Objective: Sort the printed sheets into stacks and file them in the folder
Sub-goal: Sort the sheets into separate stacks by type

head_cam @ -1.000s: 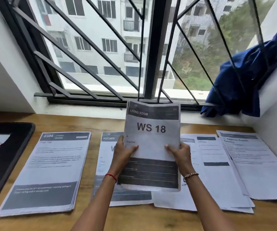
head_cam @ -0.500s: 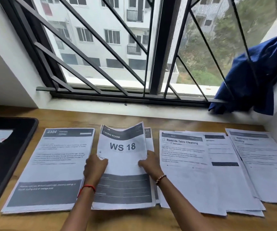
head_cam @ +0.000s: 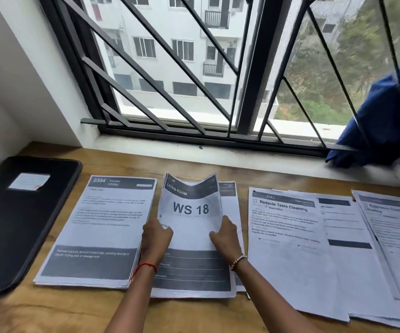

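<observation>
The "WS 18" living room sheet (head_cam: 190, 212) lies on a middle stack on the wooden table (head_cam: 74, 313), its top edge curled upward. My left hand (head_cam: 156, 239) grips its left edge and my right hand (head_cam: 225, 239) grips its right edge. To the left lies the "2334" stack (head_cam: 102, 227). On the right lie the "Bedside Table Cleaning" stack (head_cam: 288, 248) and a further sheet pile (head_cam: 391, 236). A black folder (head_cam: 13, 219) lies shut at the far left.
A white window sill (head_cam: 218, 155) and a barred window run behind the table. A blue cloth (head_cam: 386, 121) hangs at the right end of the sill. A white wall (head_cam: 13, 80) closes off the left side.
Both hands have brought the "WS 18" sheet down from in front of the window and left onto the middle stack. The view has shifted left.
</observation>
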